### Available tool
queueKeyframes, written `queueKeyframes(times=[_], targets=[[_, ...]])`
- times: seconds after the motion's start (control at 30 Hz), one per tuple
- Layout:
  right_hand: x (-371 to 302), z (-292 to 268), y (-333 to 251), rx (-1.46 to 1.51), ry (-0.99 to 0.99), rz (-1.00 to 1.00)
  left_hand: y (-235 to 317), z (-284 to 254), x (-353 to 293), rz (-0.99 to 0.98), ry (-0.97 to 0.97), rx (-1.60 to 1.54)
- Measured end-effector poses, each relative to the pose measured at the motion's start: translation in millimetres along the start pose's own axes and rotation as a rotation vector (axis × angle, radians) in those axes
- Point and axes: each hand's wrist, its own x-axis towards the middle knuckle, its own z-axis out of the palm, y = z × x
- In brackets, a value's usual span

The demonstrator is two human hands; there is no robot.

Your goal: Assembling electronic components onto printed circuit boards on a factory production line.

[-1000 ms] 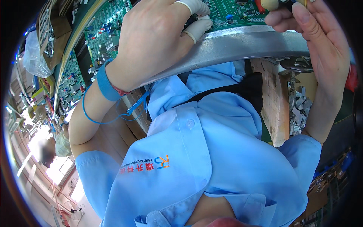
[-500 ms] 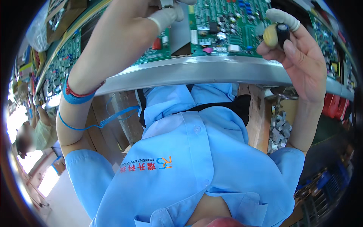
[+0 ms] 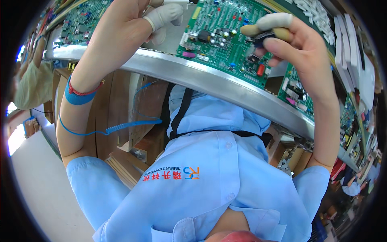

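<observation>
My left hand [image 3: 137, 34], with white finger cots on its fingers, is at the top left beyond the metal rail. Its fingers are closed on a small white part [image 3: 174, 2], cut off by the upper edge. My right hand [image 3: 302, 46] is over the right part of a green circuit board [image 3: 219, 52]. White and yellowish cots cover some of its fingers. Between thumb and fingers it pinches a black cylindrical component [image 3: 264, 39], partly covered by the fingers. Close below the fingertips, a red component [image 3: 261, 69] stands on the board.
A curved metal rail [image 3: 161, 64] runs along the near side of the boards. Another green board [image 3: 300, 90] lies to the right. White strips [image 3: 348, 44] stand at the far right. A coiled blue cord [image 3: 135, 125] hangs from my left wrist band [image 3: 80, 97].
The whole view has turned, so the rail now slopes down to the right. My right hand has come left over the board, the black component tipped over and more covered by its fingers.
</observation>
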Motion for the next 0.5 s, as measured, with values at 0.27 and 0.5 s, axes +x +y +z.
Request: queueKeyframes(times=[0.27, 0.5], targets=[[52.8, 46.8, -3.1, -0.452, -0.062, -0.055, -38.0, -51.1, -28.5, -0.005, 0.087, 0.121], [35.6, 63.2, -4.6, -0.729, -0.056, -0.167, 15.2, -40.3, -36.5, -0.635, 0.204, 0.47]])
